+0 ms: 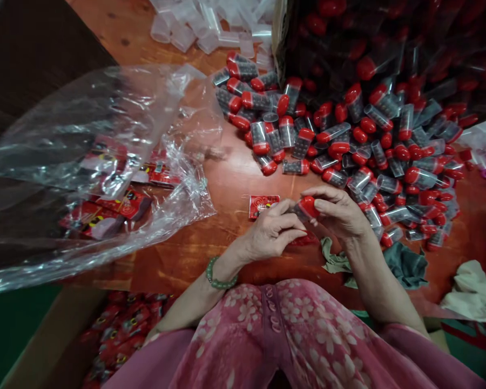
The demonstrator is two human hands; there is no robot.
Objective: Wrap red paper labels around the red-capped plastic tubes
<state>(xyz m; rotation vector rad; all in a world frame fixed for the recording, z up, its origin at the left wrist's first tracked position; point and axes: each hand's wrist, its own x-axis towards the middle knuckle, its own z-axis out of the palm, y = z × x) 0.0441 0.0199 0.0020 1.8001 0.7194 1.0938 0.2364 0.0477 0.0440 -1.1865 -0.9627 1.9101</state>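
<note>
Between my two hands is a small clear tube with a red rounded cap (308, 207). My right hand (341, 214) grips it at the red end, thumb and fingers pinched around it. From the other side, the fingers of my left hand (272, 233) close on the tube's clear end and partly hide it. Just behind my left fingers, a red printed card (259, 205) lies flat on the table. Under my hands is a bit of red film (305, 237). Right of them spreads a large heap of similar red-capped tubes (303, 141), many with dark contents.
A clear plastic bag (174, 200) lies at left over several red packets (105, 216). Frosted empty tubes (210, 27) are piled at the back. Cloth scraps (407, 265) rest near the front edge. Below the table at left, a box holds red packets (121, 335).
</note>
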